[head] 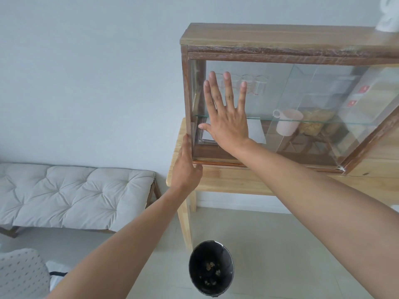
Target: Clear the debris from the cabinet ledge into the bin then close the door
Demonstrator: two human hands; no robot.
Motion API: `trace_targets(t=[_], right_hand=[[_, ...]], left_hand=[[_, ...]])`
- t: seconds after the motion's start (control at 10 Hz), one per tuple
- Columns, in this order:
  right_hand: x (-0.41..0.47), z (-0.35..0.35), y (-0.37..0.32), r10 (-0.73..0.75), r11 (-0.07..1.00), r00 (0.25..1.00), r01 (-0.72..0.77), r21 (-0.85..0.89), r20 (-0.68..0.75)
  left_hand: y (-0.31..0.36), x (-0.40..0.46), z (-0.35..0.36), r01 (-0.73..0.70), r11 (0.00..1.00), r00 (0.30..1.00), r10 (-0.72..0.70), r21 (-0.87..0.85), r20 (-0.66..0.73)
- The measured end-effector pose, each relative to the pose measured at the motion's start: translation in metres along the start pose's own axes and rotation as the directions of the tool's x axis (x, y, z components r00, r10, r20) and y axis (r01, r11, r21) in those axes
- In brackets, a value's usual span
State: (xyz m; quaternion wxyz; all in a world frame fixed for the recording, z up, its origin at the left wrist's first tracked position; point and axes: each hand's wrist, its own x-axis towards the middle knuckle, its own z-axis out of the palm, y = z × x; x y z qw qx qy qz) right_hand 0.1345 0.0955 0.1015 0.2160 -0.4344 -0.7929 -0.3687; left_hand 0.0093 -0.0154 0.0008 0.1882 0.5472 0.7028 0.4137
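A wooden cabinet (269, 37) with sliding glass doors stands on a light wooden table (241, 180). My right hand (226, 117) lies flat against the left glass door (276, 91), fingers spread and pointing up. My left hand (186, 165) rests against the cabinet's lower left corner post, fingers along the wood. The bottom ledge (218, 161) runs just right of that hand. A black bin (211, 269) stands on the floor below, with small brown bits of debris (210, 266) inside it.
Inside the cabinet are glasses, a pale pink mug (288, 121), a packet of snacks and white paper. A white object (387, 16) sits on the cabinet top. A cushioned bench (71, 195) stands to the left against the wall. A dotted chair (19, 275) is at bottom left.
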Motion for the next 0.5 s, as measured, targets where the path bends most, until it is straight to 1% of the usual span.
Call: trace_targets(t=[0.1, 0.2, 0.3, 0.4, 0.5], right_hand=[[-0.004, -0.012, 0.007, -0.025, 0.999, 0.999, 0.024, 0.027, 0.035], [-0.011, -0.022, 0.019, -0.072, 0.996, 0.997, 0.069, 0.056, 0.041], [-0.022, -0.031, 0.036, -0.092, 0.991, 0.994, 0.085, 0.105, 0.065], [-0.043, -0.045, 0.049, -0.021, 0.990, 0.988, -0.001, 0.139, 0.153], [-0.073, -0.047, 0.063, 0.057, 0.981, 0.951, -0.109, 0.159, 0.303]], left_hand=[[0.007, -0.002, -0.008, -0.003, 0.998, 1.000, 0.003, 0.068, 0.000], [0.019, -0.005, -0.019, -0.029, 0.990, 0.999, 0.033, 0.140, -0.027], [0.035, -0.004, -0.029, -0.059, 0.961, 0.998, 0.064, 0.270, -0.012], [0.056, -0.008, -0.037, -0.113, 0.908, 0.993, 0.117, 0.403, 0.015], [0.073, -0.008, -0.038, -0.146, 0.859, 0.989, 0.132, 0.491, 0.064]])
